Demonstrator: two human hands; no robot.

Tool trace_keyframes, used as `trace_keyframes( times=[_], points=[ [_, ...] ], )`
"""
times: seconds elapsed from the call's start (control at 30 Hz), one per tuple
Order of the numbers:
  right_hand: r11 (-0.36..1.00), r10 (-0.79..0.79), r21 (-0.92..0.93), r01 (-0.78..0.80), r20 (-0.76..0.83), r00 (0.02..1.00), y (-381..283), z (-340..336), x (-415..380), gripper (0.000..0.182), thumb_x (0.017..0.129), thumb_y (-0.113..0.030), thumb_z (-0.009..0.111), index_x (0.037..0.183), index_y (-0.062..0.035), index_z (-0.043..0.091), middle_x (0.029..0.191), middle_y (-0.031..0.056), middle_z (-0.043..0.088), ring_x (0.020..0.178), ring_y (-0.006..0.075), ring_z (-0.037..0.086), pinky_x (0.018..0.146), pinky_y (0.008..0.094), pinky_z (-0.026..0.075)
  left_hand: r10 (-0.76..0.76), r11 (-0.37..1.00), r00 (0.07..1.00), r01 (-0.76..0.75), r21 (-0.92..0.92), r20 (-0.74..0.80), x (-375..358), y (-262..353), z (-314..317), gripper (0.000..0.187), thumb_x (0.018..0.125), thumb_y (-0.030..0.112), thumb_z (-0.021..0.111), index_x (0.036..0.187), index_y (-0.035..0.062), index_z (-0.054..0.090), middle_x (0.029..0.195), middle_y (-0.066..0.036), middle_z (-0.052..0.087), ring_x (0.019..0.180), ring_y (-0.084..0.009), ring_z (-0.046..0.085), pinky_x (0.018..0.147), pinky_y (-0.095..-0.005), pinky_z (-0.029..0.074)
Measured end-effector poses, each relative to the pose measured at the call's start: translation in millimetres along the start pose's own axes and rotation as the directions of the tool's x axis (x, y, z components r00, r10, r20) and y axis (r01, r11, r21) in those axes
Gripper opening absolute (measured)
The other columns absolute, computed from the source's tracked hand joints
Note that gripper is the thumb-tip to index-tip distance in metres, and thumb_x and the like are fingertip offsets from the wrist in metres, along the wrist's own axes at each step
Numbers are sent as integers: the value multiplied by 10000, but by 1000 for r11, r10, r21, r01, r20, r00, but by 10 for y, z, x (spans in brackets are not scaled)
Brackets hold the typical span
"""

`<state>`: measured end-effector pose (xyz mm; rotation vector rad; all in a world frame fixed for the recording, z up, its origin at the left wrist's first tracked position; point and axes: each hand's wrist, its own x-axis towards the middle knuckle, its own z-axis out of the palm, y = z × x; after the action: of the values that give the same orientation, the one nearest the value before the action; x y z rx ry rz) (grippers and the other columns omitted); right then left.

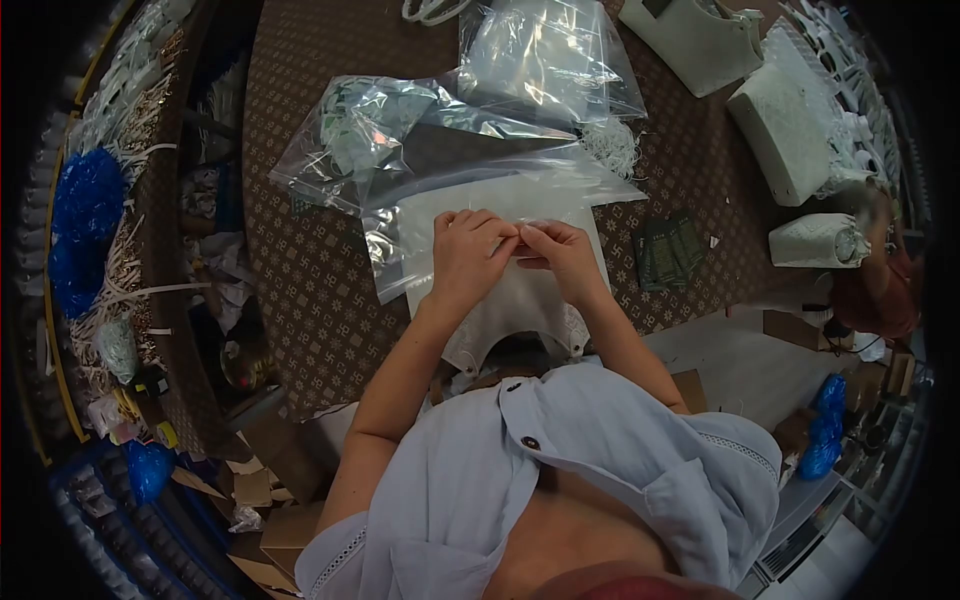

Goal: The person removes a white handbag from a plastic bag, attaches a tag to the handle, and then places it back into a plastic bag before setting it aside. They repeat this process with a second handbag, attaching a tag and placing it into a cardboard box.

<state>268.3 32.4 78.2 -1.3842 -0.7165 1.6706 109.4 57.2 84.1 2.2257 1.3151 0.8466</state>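
Close together, the left hand [468, 258] and right hand [560, 258] pinch their fingertips narrow over a white bag [515, 305] on the table [320, 290]; what they hold, one cannot tell. Green cards [668, 252] lie to the right, too small to read. Clear plastic [540, 60] and white string [612, 150] lie farther back.
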Motion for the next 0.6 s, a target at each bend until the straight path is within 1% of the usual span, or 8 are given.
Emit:
trace_keyframes(
  times=[0.03,0.1,0.13,0.2,0.3,0.37,0.53,0.6],
  points=[
    [1000,-16,19,16,12,1000,21,-13,14,235,886,-235,583,964,-21,640,871,68,663,786,140,644,691,254,512,2,1000,1000,-2,0,0,0,-3,-8,142,718,192,704,835,119,670,865,10,639,823,-182,572,835,-334,363],
    [999,-31,38,30,23,999,39,-33,19,227,886,-223,580,960,-18,641,874,68,664,796,143,645,704,257,515,-28,993,999,26,-116,-19,-13,-10,-32,239,703,200,692,931,137,653,913,-2,614,846,-184,572,837,-370,362],
    [998,-43,53,42,26,999,39,-34,23,225,889,-218,575,960,-14,640,873,66,664,790,141,645,702,258,515,-31,993,999,28,-114,-22,-25,-11,-48,239,703,200,692,931,137,653,913,-2,614,846,-184,572,837,-370,362],
    [996,-54,68,52,35,998,42,-31,40,224,892,-212,569,961,-11,640,873,64,663,784,140,645,700,260,515,58,997,998,-57,-49,29,-47,-10,-78,292,705,201,699,983,132,638,964,-9,609,874,-188,573,864,-378,363],
    [998,-45,54,43,32,999,74,-38,87,201,879,-189,590,941,-6,646,854,63,663,762,125,636,698,256,514,54,998,997,-53,-22,48,-56,-56,-47,291,716,211,699,989,131,635,963,-11,614,885,-194,574,896,-383,357],
    [991,-133,7,133,61,989,107,-47,124,168,861,-161,616,901,-3,658,823,55,660,744,106,619,692,246,510,49,998,997,-47,-38,52,-58,-56,-43,266,721,207,696,966,117,643,957,-18,622,889,-201,572,905,-374,356],
    [979,-199,-38,203,73,977,85,-35,123,135,840,-126,639,868,3,670,795,49,655,738,93,604,689,235,507,16,992,995,-4,-124,94,-6,-139,-93,178,757,204,655,910,112,658,878,-21,632,881,-199,586,945,-391,341],
    [973,-217,-62,224,96,971,98,-51,129,130,838,-119,639,867,4,672,792,46,654,737,92,603,689,232,507,23,984,997,-10,-175,75,5,-164,-96,119,770,190,634,847,104,665,823,-14,625,829,-195,583,890,-379,365]
  ],
)
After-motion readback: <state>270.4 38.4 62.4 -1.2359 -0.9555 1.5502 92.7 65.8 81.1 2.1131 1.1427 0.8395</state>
